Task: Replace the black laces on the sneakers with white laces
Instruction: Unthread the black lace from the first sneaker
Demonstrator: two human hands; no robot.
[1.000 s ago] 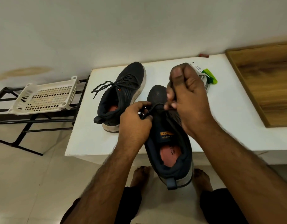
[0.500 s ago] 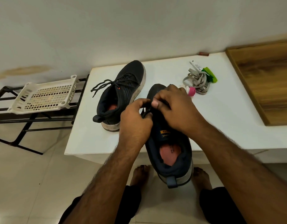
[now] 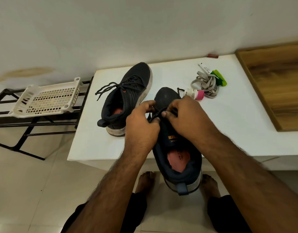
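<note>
A dark sneaker with a pink insole hangs half over the white table's front edge, heel toward me. My left hand grips its left side at the eyelets. My right hand pinches the black lace over the tongue. A second dark sneaker lies behind it to the left, its black lace still threaded and loosely tied. A bundle of pale white laces sits at the back right of the table.
A small bottle with a pink cap and a green clip lie by the lace bundle. A wooden board covers the table's right end. A white plastic basket rests on a black metal rack at left.
My right hand came down from its raised pull and now pinches the lace low over the tongue. My left hand stayed on the shoe.
</note>
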